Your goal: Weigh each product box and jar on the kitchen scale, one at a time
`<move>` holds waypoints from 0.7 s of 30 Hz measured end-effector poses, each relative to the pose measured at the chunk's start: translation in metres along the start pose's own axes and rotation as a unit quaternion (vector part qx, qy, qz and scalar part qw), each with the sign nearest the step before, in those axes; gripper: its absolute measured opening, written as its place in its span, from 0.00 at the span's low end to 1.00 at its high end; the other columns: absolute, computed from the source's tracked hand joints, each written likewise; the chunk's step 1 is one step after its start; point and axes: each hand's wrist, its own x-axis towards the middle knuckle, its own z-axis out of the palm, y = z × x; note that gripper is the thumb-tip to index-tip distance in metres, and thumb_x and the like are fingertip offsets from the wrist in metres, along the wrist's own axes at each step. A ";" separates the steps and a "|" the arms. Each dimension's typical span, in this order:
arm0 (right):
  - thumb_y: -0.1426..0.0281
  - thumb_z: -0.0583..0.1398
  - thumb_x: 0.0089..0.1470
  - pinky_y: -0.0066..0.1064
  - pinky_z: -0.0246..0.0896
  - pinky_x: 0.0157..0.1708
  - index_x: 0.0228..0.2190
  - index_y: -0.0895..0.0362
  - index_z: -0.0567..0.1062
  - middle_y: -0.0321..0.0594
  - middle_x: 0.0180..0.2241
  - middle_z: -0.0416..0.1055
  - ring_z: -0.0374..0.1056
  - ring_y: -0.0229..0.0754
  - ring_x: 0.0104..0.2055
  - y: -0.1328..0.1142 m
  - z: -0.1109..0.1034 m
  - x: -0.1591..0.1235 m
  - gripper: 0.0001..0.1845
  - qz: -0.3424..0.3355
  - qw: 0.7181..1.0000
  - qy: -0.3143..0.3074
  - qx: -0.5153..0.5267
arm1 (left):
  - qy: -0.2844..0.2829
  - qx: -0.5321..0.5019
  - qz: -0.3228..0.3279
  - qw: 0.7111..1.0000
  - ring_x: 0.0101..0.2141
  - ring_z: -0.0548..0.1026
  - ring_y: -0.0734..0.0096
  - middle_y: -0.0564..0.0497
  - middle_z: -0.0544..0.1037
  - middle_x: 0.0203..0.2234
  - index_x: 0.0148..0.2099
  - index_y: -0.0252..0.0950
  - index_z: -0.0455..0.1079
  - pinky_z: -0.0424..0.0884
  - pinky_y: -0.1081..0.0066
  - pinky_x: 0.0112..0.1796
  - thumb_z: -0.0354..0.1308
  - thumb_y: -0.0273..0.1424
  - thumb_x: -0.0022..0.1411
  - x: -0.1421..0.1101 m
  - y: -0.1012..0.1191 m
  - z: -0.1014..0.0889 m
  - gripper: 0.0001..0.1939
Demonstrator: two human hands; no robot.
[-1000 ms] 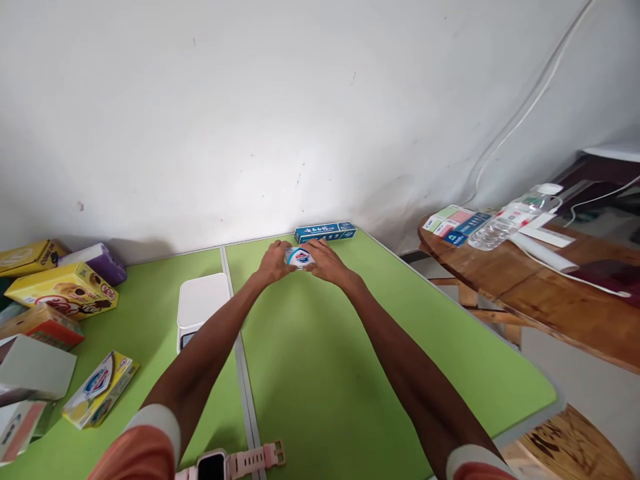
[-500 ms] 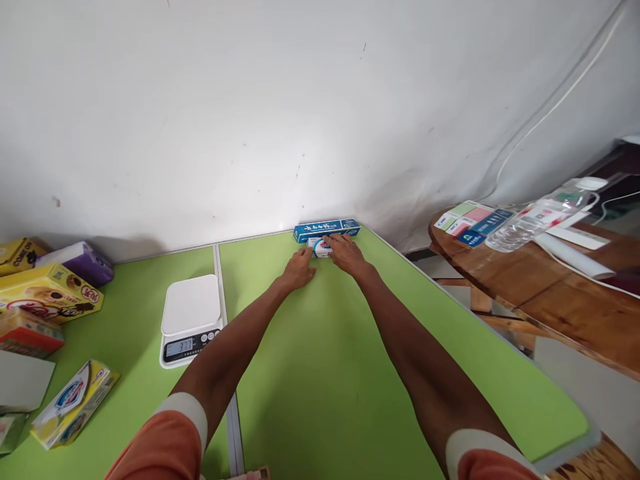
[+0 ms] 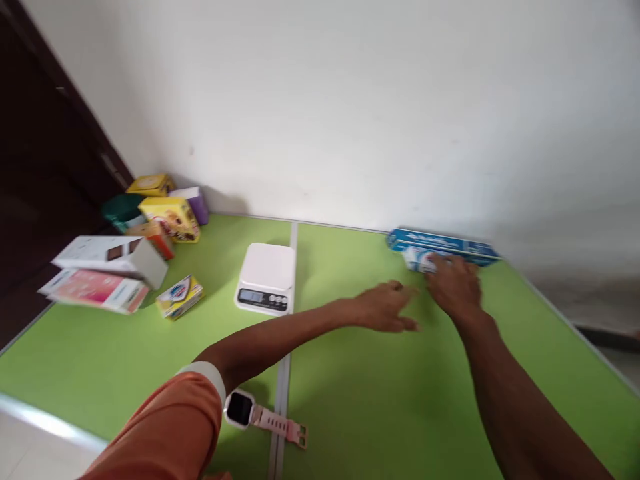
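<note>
My right hand (image 3: 455, 287) is at the back right of the green table, its fingers closed over the right end of a small white-and-blue soap box (image 3: 418, 258). Behind that box, along the wall, lies a long blue toothpaste box (image 3: 440, 243); the two are close together. To the left, my left hand (image 3: 387, 307) hovers over the table with its fingers apart and nothing in them, slightly blurred. A white kitchen scale (image 3: 267, 270) stands left of it with a bare platform; its display is too blurred to read.
A yellow soap box (image 3: 180, 297) lies left of the scale. Farther left are a white box (image 3: 113, 259), a pink-and-white box (image 3: 100, 288), a yellow biscuit box (image 3: 173, 217) and a purple-and-white pack (image 3: 194, 202). Near the front lies a pink-strapped smartwatch (image 3: 240, 409).
My left hand has come off the soap box and moved left and nearer, opening. My right hand stays on that box. The view has turned left, bringing the smartwatch into full sight.
</note>
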 end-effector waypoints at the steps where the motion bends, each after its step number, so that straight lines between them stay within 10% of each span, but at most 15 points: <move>1: 0.68 0.62 0.62 0.54 0.67 0.47 0.48 0.57 0.82 0.64 0.51 0.77 0.72 0.65 0.52 -0.005 0.007 -0.005 0.15 0.017 1.000 -0.001 0.001 | -0.003 -0.017 0.026 1.000 0.72 0.68 0.42 0.32 0.71 0.70 0.78 0.35 0.58 0.71 0.48 0.68 0.66 0.42 0.71 -0.025 0.001 0.001 0.40; 7: 0.60 0.57 0.71 0.59 0.69 0.60 0.54 0.54 0.79 0.62 0.52 0.77 0.74 0.66 0.57 -0.114 -0.002 -0.069 0.18 -0.105 0.975 0.066 0.187 | 0.186 0.017 0.019 0.982 0.67 0.74 0.51 0.37 0.73 0.66 0.74 0.39 0.63 0.72 0.51 0.68 0.61 0.43 0.76 -0.218 -0.010 -0.034 0.31; 12: 0.66 0.60 0.72 0.54 0.77 0.56 0.58 0.55 0.78 0.54 0.52 0.80 0.76 0.58 0.54 -0.242 -0.037 -0.115 0.18 -0.188 0.938 0.067 0.285 | 0.396 0.214 -0.193 0.871 0.65 0.73 0.45 0.37 0.72 0.64 0.71 0.40 0.65 0.72 0.43 0.67 0.65 0.38 0.71 -0.346 -0.067 -0.086 0.30; 21: 0.76 0.56 0.73 0.42 0.80 0.47 0.47 0.53 0.81 0.47 0.44 0.81 0.78 0.49 0.46 -0.378 -0.069 -0.144 0.14 -0.345 0.831 -0.091 0.427 | 0.401 0.300 -0.324 0.803 0.63 0.74 0.38 0.29 0.74 0.62 0.72 0.34 0.60 0.72 0.40 0.63 0.67 0.37 0.66 -0.402 -0.118 -0.063 0.37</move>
